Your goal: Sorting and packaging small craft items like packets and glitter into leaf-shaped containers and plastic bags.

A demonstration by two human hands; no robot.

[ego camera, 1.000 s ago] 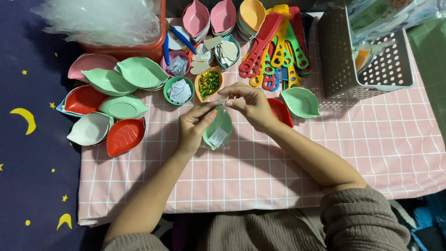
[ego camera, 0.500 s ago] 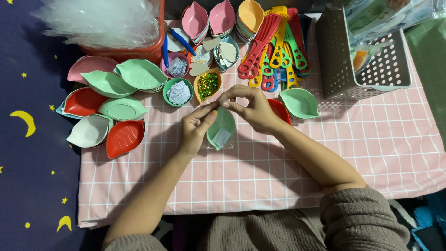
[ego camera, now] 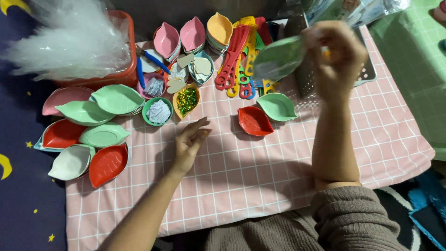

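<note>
Our right hand (ego camera: 335,55) pinches 1 green dish (ego camera: 278,58) aloft over the combs (ego camera: 241,56), beside the basket (ego camera: 367,74), long axis tilted; our left hand (ego camera: 189,142) lies open, empty, on the cloth (ego camera: 260,186).

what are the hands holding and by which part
The right hand holds a green leaf-shaped dish by its right end, raised above the table. The left hand holds nothing.

A red leaf dish (ego camera: 254,122) and a green one (ego camera: 277,106) sit side by side mid-table before me. Stacked leaf dishes (ego camera: 95,122) crowd my left edge, combs (ego camera: 238,60) lie at the far edge, and an orange basket (ego camera: 121,56) fills the far left corner.
</note>
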